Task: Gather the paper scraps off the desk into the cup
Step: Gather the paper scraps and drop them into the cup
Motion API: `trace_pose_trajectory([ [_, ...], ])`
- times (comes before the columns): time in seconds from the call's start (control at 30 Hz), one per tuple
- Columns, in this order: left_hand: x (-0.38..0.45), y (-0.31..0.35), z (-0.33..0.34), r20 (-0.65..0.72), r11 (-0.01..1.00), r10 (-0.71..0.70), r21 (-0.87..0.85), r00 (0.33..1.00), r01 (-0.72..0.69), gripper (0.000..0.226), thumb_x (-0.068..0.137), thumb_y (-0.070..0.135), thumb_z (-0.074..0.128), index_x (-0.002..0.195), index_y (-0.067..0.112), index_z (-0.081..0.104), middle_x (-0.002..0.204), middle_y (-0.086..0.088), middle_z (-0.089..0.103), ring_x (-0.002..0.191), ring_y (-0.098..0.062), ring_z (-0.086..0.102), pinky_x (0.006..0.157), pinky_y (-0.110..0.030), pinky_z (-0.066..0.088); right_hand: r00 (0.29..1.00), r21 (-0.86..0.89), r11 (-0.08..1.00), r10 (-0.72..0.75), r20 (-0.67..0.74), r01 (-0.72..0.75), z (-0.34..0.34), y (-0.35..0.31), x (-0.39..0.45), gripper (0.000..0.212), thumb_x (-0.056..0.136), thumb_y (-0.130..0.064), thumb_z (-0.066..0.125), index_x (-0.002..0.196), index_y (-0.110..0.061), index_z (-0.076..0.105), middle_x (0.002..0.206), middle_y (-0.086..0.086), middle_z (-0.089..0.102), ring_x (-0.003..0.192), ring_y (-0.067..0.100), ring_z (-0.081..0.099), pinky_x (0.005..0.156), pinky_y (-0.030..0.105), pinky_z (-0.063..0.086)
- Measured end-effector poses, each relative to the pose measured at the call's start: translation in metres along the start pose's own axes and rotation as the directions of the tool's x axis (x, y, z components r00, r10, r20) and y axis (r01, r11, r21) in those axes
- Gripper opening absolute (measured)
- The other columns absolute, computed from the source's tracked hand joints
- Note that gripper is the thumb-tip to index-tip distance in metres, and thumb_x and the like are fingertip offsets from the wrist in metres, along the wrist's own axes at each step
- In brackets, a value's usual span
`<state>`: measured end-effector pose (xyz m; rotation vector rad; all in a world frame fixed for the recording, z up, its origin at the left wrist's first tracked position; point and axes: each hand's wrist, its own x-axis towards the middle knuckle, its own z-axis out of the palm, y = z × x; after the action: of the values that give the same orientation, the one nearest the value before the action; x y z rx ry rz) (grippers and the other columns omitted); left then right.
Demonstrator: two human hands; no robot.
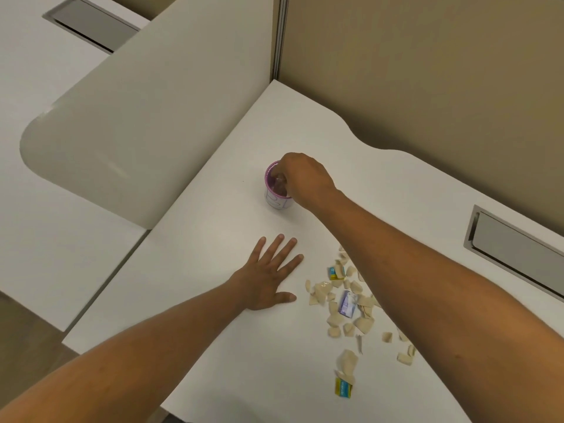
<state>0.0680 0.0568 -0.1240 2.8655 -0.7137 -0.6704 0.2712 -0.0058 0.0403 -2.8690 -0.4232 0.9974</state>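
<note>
A small white cup (276, 200) with a purple rim stands upright near the middle of the white desk (213, 233). My right hand (305, 178) hovers over the cup's mouth, fingers bunched and pointing down into it; whether a scrap is still pinched there is hidden. My left hand (268, 277) lies flat on the desk, fingers spread, in front of the cup. Several beige paper scraps (341, 312) lie scattered to the right of my left hand, partly under my right forearm, with a purple scrap (347, 303) and two yellow-blue scraps (344, 389) among them.
A beige partition wall (427, 71) runs behind the desk, and a rounded divider panel (137, 126) stands on the left. A grey cable hatch (515, 248) is set in the desk at the right. The desk's front edge runs near the lower left.
</note>
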Motion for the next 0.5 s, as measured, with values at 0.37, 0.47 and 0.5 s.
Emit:
trace_pose_trajectory([
  [0.37, 0.000, -0.007, 0.005, -0.053, 1.000, 0.013, 0.008, 0.999, -0.013, 0.095, 0.092, 0.083, 0.011, 0.167, 0.027, -0.005, 0.174, -0.010, -0.019, 0.160, -0.039, -0.018, 0.128, -0.063, -0.005, 0.892, 0.314, 0.932, -0.021, -0.452, 0.181, 0.009, 0.090, -0.059, 0.025, 0.089, -0.015, 0.072, 0.113, -0.024, 0.075, 0.114, -0.001, 0.074, 0.097, 0.018, 0.069, 0.084, 0.029, 0.053],
  [0.47, 0.001, -0.005, 0.006, -0.067, 1.000, 0.009, 0.024, 0.998, -0.007, 0.096, 0.091, 0.083, 0.012, 0.167, 0.026, 0.000, 0.175, -0.010, -0.013, 0.161, -0.040, -0.011, 0.127, -0.063, -0.001, 0.914, 0.313, 0.949, 0.103, -0.393, 0.028, 0.063, 0.150, -0.082, 0.026, 0.098, -0.024, 0.061, 0.122, -0.021, 0.069, 0.126, 0.003, 0.067, 0.115, 0.024, 0.062, 0.097, 0.036, 0.052],
  [0.5, 0.001, -0.005, 0.007, -0.064, 1.000, 0.008, 0.026, 0.998, -0.006, 0.097, 0.091, 0.084, 0.012, 0.167, 0.027, -0.002, 0.174, -0.010, -0.014, 0.161, -0.040, -0.012, 0.127, -0.063, -0.003, 0.933, 0.296, 0.954, 0.140, -0.330, -0.039, 0.084, 0.165, -0.089, 0.034, 0.098, -0.032, 0.059, 0.130, -0.021, 0.063, 0.135, 0.006, 0.060, 0.125, 0.027, 0.055, 0.100, 0.039, 0.049],
])
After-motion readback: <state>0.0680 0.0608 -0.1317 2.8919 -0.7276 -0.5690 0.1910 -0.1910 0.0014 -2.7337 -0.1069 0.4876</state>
